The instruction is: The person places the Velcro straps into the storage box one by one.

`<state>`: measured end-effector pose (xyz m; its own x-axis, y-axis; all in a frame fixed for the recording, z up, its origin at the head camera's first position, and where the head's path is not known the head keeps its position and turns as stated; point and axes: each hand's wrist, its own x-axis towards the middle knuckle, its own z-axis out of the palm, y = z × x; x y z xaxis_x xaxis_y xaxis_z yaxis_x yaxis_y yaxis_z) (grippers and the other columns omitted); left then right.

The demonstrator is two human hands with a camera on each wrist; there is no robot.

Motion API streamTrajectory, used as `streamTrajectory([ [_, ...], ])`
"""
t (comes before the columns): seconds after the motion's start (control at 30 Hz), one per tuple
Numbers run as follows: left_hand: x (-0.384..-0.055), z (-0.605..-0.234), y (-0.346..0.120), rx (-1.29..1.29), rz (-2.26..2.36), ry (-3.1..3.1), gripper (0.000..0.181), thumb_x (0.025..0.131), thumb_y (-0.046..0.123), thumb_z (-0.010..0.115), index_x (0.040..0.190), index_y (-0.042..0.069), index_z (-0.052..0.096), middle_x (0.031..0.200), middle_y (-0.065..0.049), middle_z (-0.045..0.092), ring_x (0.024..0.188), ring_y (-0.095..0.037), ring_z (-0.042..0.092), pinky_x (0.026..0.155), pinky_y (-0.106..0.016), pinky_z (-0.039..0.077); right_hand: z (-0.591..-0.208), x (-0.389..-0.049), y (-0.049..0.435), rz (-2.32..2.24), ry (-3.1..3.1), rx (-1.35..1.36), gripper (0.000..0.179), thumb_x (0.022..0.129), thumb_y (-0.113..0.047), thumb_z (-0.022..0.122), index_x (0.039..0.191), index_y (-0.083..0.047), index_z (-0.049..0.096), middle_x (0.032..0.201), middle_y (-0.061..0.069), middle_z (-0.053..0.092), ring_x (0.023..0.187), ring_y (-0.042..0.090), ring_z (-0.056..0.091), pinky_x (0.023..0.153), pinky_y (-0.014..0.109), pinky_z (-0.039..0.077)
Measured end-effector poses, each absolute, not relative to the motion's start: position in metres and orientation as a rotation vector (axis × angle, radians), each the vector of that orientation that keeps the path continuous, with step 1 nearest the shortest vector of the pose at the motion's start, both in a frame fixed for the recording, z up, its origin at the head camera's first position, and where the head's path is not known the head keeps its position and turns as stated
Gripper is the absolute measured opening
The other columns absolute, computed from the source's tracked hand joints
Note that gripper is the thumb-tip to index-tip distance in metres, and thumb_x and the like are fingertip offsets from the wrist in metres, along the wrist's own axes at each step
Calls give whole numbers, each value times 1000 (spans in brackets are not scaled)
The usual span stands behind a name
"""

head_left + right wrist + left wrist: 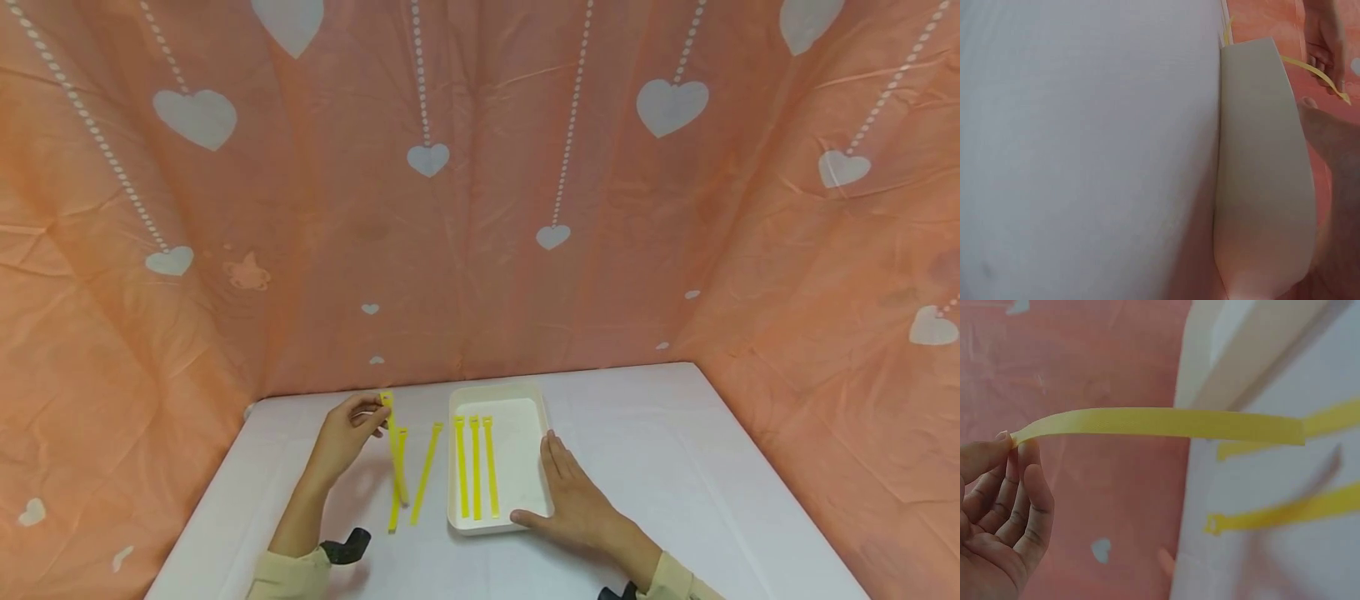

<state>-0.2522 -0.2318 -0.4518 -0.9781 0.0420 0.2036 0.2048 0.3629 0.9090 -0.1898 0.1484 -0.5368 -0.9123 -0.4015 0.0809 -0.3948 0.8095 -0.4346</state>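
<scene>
My left hand pinches the end of a yellow cable strap between thumb and fingertips. The strap hangs down in the head view and bows slightly in the left wrist view. Below it, another yellow strap lies on the table, with a slanted strap to its right. My right hand lies against the right side of a white tray, fingers extended along the side and thumb over the near right corner. Three yellow straps lie side by side, heads at the far end, in the tray's left half.
A white cloth covers the table. Behind it and at both sides hangs a pink-orange curtain with white hearts. Black wrist mounts sit at both cuffs.
</scene>
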Motion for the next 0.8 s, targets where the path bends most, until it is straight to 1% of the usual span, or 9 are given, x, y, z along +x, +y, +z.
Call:
streamTrajectory([
  [0.13, -249, -441, -219, -281, -1703, -2436, 28, 104, 14, 73, 125, -3, 68, 115, -19, 72, 91, -15, 75, 81, -33, 65, -537, -190, 148, -716, 2971, -654, 128, 93, -77, 64, 166, 13, 11, 176, 30, 7, 165, 42, 11, 133, 55, 21],
  [0.3, -247, -431, -204, -334, -1727, -2419, 28, 104, 13, 73, 126, -3, 67, 112, -18, 72, 92, -21, 75, 80, -31, 65, -538, -190, 148, -706, 2978, -653, 128, 92, -78, 64, 166, 12, 10, 176, 30, 7, 165, 42, 11, 133, 55, 21],
  [0.47, -247, -426, -187, -376, -1764, -2428, 29, 104, 15, 73, 127, -1, 67, 113, -17, 72, 97, -32, 75, 81, -31, 64, -537, -190, 149, -696, 2982, -656, 128, 92, -77, 65, 166, 13, 11, 176, 30, 7, 164, 42, 12, 133, 55, 22],
  [0.57, -249, -425, -176, -400, -1781, -2426, 28, 104, 14, 73, 126, -1, 68, 112, -18, 72, 96, -32, 75, 80, -28, 64, -538, -191, 149, -699, 2983, -657, 128, 92, -77, 65, 166, 13, 11, 176, 30, 7, 164, 43, 12, 132, 55, 22],
  [0.63, -250, -426, -170, -415, -1781, -2426, 26, 104, 14, 73, 125, -1, 68, 111, -16, 72, 94, -28, 75, 79, -28, 64, -539, -191, 149, -701, 2981, -654, 128, 92, -77, 65, 166, 13, 11, 176, 30, 7, 164, 42, 12, 133, 55, 21],
  [0.7, -251, -426, -163, -436, -1784, -2427, 25, 104, 12, 73, 124, 0, 68, 109, -15, 72, 93, -26, 75, 80, -31, 65, -539, -191, 148, -701, 2979, -649, 128, 92, -77, 65, 166, 12, 11, 176, 30, 7, 165, 42, 12, 133, 55, 20],
  [0.8, -252, -430, -154, -474, -1799, -2428, 23, 104, 12, 72, 123, 0, 68, 109, -15, 72, 93, -26, 75, 81, -35, 65, -539, -192, 148, -694, 2976, -643, 128, 92, -78, 64, 166, 12, 10, 176, 29, 6, 165, 42, 11, 133, 54, 20],
])
